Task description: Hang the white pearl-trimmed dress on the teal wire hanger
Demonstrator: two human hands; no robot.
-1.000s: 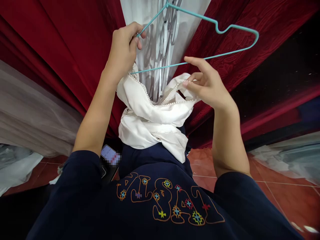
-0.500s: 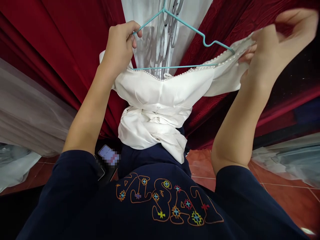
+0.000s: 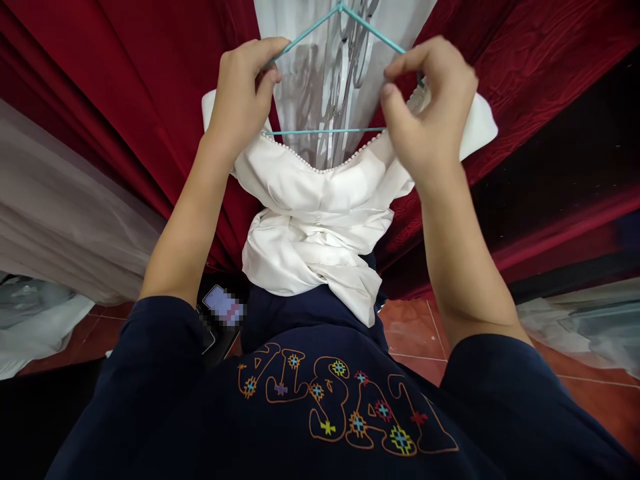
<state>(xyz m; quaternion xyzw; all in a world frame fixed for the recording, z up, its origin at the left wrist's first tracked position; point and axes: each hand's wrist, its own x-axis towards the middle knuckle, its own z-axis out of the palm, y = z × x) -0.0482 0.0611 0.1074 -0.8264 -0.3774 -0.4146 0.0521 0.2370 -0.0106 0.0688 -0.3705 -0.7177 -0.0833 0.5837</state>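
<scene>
A white dress (image 3: 320,190) with a pearl-beaded neckline hangs on a thin turquoise hanger (image 3: 315,28) before me. My left hand (image 3: 247,87) pinches the hanger's left arm between thumb and fingers. Over the hanger's right arm is my right hand (image 3: 433,100), its thumb and index finger curved with a gap between their tips. Part of the hanger shows through that curve. Behind this hand, the right white sleeve (image 3: 477,130) sticks out to the side. The dress's lower part lies bunched on my lap.
Red curtains (image 3: 180,100) and a white drape (image 3: 300,73) hang behind the dress. A lit phone (image 3: 220,303) lies on a dark surface at my left. Sheer pale fabric (image 3: 75,207) hangs at left, above red floor tiles (image 3: 415,327).
My right hand has let go of the right sleeve and moved left to the hanger's right arm. The sleeve has dropped back. My left hand still grips the hanger.
</scene>
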